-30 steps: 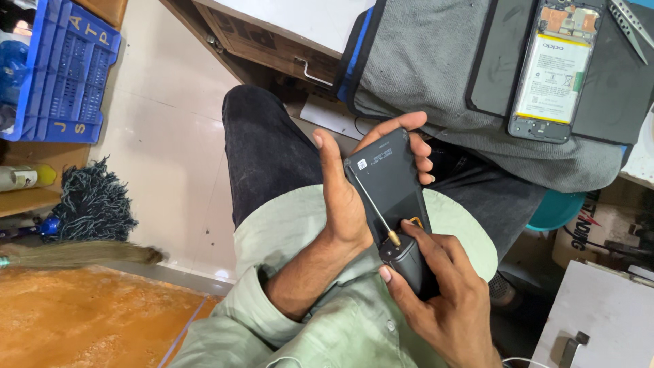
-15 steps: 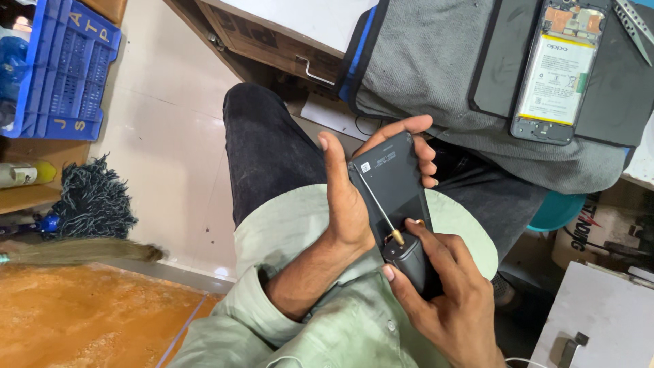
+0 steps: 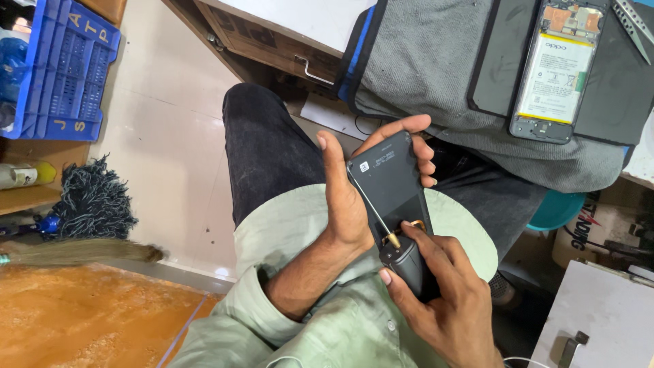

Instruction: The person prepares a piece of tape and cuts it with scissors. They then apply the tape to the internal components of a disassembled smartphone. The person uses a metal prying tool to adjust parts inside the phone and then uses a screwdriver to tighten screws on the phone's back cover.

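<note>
My left hand [image 3: 344, 204] grips a dark flat phone panel [image 3: 395, 180] by its edges, thumb on the left side and fingers curled over the right. A dark cylindrical tool [image 3: 407, 264] with a brass collar sits in my right hand [image 3: 443, 300]. Its thin metal needle lies across the panel's face toward the left edge. Both hands are above my lap, over dark trousers and a pale green shirt.
An opened phone [image 3: 548, 75] with its battery showing lies on a black mat over a grey cloth [image 3: 436, 61], with tweezers [image 3: 633, 27] at the top right. On the left are a blue crate [image 3: 61, 75], a dark mop head [image 3: 92, 201] and a broom [image 3: 82, 252]. A teal stool [image 3: 555, 208] stands on the right.
The panel and the tool have shifted slightly downward in view, and the tool body has slid a little toward the panel's lower end. Both grips are unchanged.
</note>
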